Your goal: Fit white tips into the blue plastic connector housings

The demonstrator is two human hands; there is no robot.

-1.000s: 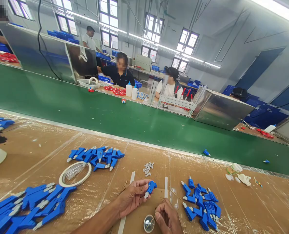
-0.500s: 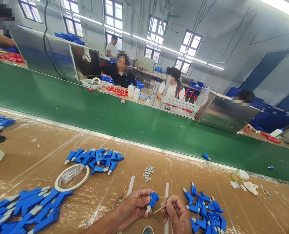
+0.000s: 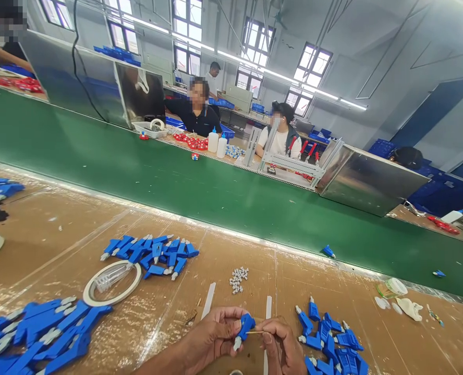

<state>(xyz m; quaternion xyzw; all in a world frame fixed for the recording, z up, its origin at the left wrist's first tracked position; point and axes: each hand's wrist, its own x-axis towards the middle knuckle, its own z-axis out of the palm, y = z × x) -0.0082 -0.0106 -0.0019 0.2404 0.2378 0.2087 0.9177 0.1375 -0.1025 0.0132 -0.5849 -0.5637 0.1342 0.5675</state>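
Note:
At the bottom centre, my left hand (image 3: 219, 333) grips a blue plastic part (image 3: 247, 325) whose light grey tip points down. Beside it, my right hand (image 3: 280, 341) pinches a thin wooden stick (image 3: 255, 332), its far end touching the blue part. A small pile of grey pieces (image 3: 238, 279) lies beyond the hands. More blue parts are heaped at the right (image 3: 327, 336), at the upper left (image 3: 153, 252) and at the lower left (image 3: 39, 333).
A tape roll (image 3: 88, 299) holds clear plastic pieces. White tape strips (image 3: 208, 299) run along the brown table. A tipped cup (image 3: 394, 287) stands right, near a green belt (image 3: 231, 205) carrying blue and red parts. Several people sit or stand beyond it.
The stick in my right hand has moved left and up to touch the blue part. The dark round container at the bottom edge has mostly left the view. A standing person in the background has moved right.

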